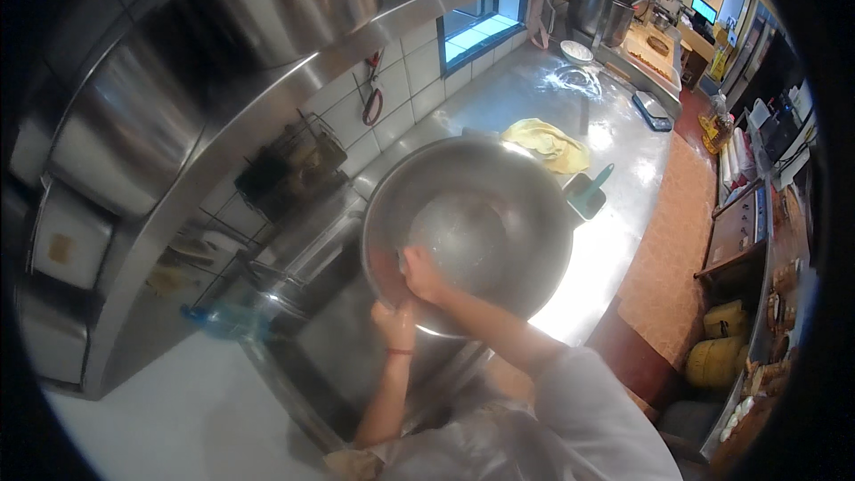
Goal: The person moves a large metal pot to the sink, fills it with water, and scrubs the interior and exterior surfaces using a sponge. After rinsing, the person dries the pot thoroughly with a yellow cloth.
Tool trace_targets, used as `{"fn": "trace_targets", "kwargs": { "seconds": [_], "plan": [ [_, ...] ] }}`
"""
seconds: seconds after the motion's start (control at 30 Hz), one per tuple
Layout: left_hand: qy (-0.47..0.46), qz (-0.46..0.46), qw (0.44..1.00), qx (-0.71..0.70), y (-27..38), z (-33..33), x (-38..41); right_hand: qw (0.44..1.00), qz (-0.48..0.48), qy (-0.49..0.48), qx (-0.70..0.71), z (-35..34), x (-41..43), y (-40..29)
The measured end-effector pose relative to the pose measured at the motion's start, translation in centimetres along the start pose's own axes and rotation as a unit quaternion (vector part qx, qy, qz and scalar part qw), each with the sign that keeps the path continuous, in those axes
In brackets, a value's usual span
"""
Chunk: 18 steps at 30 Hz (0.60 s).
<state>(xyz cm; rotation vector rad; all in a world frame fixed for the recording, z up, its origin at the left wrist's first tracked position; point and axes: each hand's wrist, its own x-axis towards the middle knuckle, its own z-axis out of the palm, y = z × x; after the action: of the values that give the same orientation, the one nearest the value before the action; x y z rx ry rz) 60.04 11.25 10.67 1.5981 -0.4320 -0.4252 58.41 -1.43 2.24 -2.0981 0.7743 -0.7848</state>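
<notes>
A large stainless steel bowl (528,234) stands tilted over the near edge of the steel counter, partly above the sink. My left hand (395,324), with a red band at the wrist, grips the bowl's near left rim. Inside the bowl, my right hand (421,274) is closed against the inner wall, close to the left hand; a small pale edge shows at its fingers, but what it holds is too hidden to tell. A yellow cloth (548,145) lies just behind the bowl. To the bowl's right is a small tray (576,192) with a teal-handled tool (589,194) on it.
The sink basin (347,341) lies below my left arm. A metal shelf edge (247,100) bearing big pots curves overhead at left. Scissors (373,103) and a wire rack (294,167) hang on the tiles. Farther back are a white bowl (576,51) and a scale (651,111).
</notes>
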Motion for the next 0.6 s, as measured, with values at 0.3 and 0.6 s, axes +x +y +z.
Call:
{"fn": "trace_targets", "kwargs": {
  "seconds": [0.3,0.6],
  "plan": [
    [0.0,-0.013,1.0,-0.021,1.9,-0.7,1.3,0.909,-0.019,-0.292,-0.298,-13.2,-1.4,8.4],
    [0.011,-0.036,0.983,0.181,1.9,-1.8,2.1,0.892,-0.107,-0.046,-0.436,-16.1,5.6,8.7]
  ]
}}
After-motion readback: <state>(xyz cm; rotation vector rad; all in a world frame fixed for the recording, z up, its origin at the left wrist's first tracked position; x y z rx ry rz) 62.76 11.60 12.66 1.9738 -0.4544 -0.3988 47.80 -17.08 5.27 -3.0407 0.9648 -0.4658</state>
